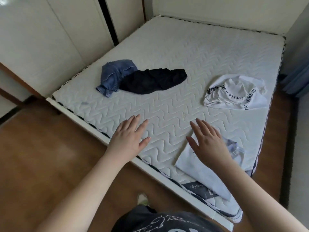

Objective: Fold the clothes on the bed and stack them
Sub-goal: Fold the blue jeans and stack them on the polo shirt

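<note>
Both hands out flat over the near part of the bed (192, 52), fingers straight, nothing gripped. Left hand (129, 137) hovers over bare mattress; right hand (209, 144) lies over a folded white garment (197, 168) at the near edge, contact not certain from my view. Something clear and bluish (234, 148) sits just beside that hand; I cannot tell what it is. Left to fold: jeans (115, 76) and a dark garment (150, 81), bunched and overlapping on the far left, and a white printed shirt (234, 92), crumpled well apart on the right. Risks as I judge them: the folded piece overhangs the edge and could slide to the floor if nudged; pulling the dark garment may drag the jeans along; a long reach could rumple the fold.
</note>
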Demonstrator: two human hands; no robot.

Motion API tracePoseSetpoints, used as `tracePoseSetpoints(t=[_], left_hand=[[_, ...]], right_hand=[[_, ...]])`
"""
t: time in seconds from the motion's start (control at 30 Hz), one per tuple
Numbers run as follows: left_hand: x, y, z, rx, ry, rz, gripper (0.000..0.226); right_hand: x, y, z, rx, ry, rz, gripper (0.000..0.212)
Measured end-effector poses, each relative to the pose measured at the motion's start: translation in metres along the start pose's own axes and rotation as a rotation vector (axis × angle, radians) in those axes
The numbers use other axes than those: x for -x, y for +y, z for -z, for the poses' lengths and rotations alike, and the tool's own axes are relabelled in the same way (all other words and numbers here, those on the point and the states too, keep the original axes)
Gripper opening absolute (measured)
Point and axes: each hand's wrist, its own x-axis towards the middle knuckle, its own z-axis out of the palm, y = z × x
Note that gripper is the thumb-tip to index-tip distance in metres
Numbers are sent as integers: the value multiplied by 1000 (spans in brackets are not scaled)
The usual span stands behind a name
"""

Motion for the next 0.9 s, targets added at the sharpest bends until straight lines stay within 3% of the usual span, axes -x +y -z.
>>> tracePoseSetpoints(t=[0.33, 0.63, 0.9], left_hand=[[41, -132, -7, 7, 65, 213, 64], [47, -281, -22, -10, 58, 202, 62], [9, -368, -32, -46, 59, 136, 62]], right_hand=[[-91, -139, -26, 86, -19, 255, 66], [-169, -275, -59, 145, -24, 294, 64], [-219, -337, -73, 207, 7, 277, 66]])
